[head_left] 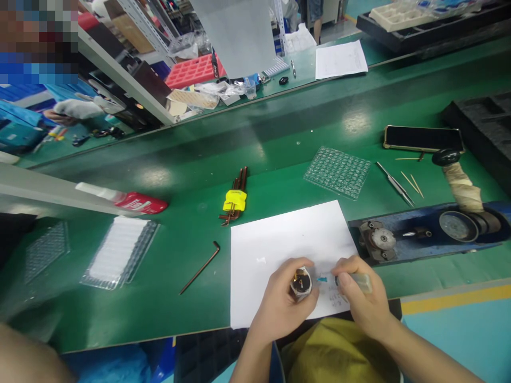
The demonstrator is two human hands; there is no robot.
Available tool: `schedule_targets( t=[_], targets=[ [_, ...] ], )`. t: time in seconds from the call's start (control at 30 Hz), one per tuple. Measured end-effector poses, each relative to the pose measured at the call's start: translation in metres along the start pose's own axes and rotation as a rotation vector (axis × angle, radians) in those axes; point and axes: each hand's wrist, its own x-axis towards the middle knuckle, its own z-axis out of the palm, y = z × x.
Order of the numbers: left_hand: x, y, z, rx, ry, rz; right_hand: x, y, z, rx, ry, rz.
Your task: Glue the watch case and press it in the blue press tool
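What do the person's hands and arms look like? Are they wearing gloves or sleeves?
No gloves: the left hand and the right hand are both bare. No sleeves cover the forearms as far as the picture shows, and no rings, watch or wristbands are visible.

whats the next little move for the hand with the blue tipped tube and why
Probably ease the right hand a touch leftward so the tube's blue tip meets the small round part pinched in the left hand. The tip points at the part but a small gap over the white paper seems to separate them, and the part is already held steady.
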Motion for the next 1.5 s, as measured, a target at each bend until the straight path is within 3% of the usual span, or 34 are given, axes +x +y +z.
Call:
schedule_targets(
  t=[1.5],
  targets=[
    [-0.0006, 0.0004, -0.0011, 0.006, -0.023, 0.019, 0.0017, -0.0039, -0.0034, 0.022, -0.059, -0.013]
  ],
)
